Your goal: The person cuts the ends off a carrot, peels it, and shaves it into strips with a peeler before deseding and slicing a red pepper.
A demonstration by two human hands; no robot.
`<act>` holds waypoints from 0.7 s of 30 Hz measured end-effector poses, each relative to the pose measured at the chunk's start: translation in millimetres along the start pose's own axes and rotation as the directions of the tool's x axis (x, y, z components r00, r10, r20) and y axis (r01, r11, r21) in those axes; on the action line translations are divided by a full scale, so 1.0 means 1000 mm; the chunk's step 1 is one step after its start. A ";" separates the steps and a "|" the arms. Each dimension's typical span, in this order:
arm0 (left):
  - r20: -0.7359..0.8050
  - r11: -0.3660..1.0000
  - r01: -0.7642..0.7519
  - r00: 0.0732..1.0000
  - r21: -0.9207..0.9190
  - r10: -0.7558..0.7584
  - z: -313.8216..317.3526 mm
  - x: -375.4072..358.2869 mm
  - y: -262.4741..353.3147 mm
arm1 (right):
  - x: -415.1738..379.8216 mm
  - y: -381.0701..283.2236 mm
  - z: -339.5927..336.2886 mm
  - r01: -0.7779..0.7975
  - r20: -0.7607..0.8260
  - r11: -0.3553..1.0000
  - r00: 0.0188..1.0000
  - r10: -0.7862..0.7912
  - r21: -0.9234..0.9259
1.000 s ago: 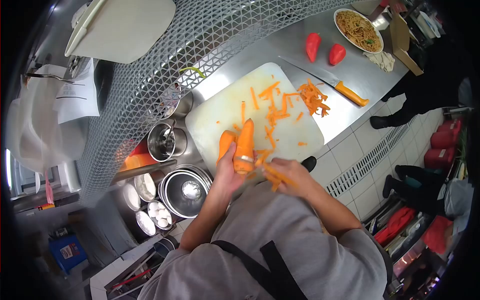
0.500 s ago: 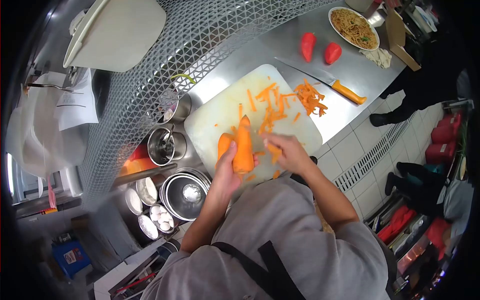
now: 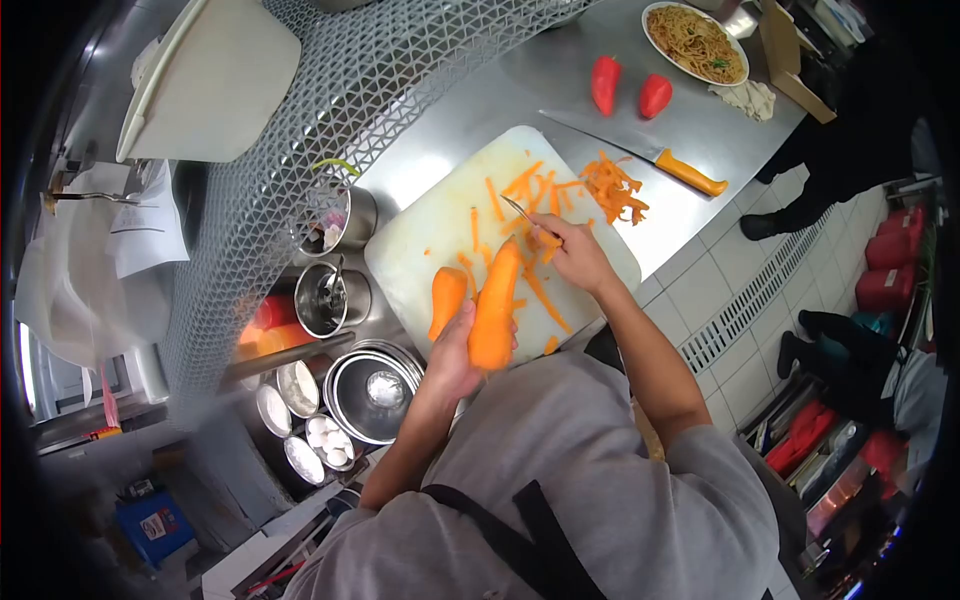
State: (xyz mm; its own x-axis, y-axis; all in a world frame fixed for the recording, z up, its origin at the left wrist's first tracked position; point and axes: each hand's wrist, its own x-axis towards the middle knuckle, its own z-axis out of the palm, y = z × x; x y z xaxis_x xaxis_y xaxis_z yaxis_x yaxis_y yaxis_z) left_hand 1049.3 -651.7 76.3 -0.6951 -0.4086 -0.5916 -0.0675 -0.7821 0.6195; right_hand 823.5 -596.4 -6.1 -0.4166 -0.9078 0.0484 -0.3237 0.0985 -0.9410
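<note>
My left hand is closed around the thick end of a peeled carrot, its tip tilted up over the white cutting board. A second carrot lies just left of it, next to my thumb. My right hand grips a peeler with a thin metal blade and an orange handle, apart from the carrot, just beyond its tip. Orange peel strips are scattered over the board. More peelings lie heaped past its far right edge.
An orange-handled knife lies on the steel counter near two red peppers. Behind stands a plate of noodles. Metal bowls and pots sit left, under a mesh shelf. Another person stands at right.
My right hand has moved up and away from the carrot, bringing the peeler's blade into clear view. The carrot in my left hand has shifted slightly toward me and tilted right.
</note>
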 end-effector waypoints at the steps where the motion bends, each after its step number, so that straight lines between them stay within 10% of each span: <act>1: 0.004 1.000 -0.004 1.000 0.001 0.004 -0.004 0.002 0.000 | 0.001 -0.011 -0.006 -0.037 -0.012 0.995 0.999 0.039 0.097; 10: 0.234 0.988 -0.005 0.971 -0.157 0.042 -0.026 0.005 -0.003 | -0.042 -0.038 -0.003 0.180 0.063 0.972 0.983 -0.173 -0.148; 16: -0.011 0.995 -0.068 0.998 0.073 0.069 -0.035 -0.003 -0.005 | -0.049 -0.058 -0.006 0.163 -0.052 0.986 0.985 -0.165 -0.042; 18: -0.052 0.967 -0.125 0.989 0.221 0.139 -0.029 0.003 -0.004 | -0.057 -0.076 -0.004 0.117 0.189 0.968 0.979 -0.075 -0.221; 21: -0.105 0.926 -0.116 0.981 0.359 0.164 -0.021 0.001 -0.005 | -0.040 -0.026 -0.003 0.029 0.051 0.946 0.999 -0.013 -0.324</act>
State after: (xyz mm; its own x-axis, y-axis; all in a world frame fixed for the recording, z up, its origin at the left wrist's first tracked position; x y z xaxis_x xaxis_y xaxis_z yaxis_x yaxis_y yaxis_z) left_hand 1064.4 -658.1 61.5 -0.6178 -0.5783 -0.5328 -0.2386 -0.5078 0.8278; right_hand 846.0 -561.2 18.0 -0.3685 -0.9286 0.0435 -0.5933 0.1990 -0.7800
